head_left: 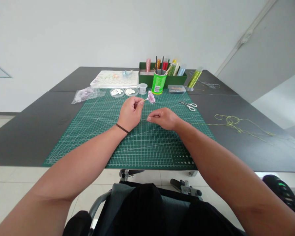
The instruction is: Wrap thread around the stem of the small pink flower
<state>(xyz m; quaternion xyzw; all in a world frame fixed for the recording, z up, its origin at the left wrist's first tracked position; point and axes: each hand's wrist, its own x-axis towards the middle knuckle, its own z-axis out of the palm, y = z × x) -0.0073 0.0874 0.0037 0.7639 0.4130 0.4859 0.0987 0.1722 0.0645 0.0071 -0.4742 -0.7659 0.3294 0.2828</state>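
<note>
Near field: my left hand [130, 113], a dark band [122, 128] at its wrist, is raised over a green gridded cutting mat [147, 147] on a dark table [19, 141]. Its thumb and forefinger close in a narrow pinch on the thin stem [145, 100] of a small lilac-pink craft flower [151, 97]. The stem's long axis runs from the pinch up and to the right, so the bloom lies beyond the fingertips, toward the mat's far edge. My right hand [163, 118] sits just below and to the right of the bloom, not touching it, its fingers drawn narrow; I cannot tell whether they hold anything. A yellow-green thread [232, 121] lies in loose loops on the table to the right, and scissors [188, 106] lie on the mat.

Far field, left to right: a clear plastic bag [87, 95] of lilac material; two shallow round dishes [117, 92] [130, 91], each holding white pieces; a small clear cup [142, 88]; a green can [158, 83] holding dark sticks; a green tray [162, 78] of upright tubes; and a small clear box [176, 89].
</note>
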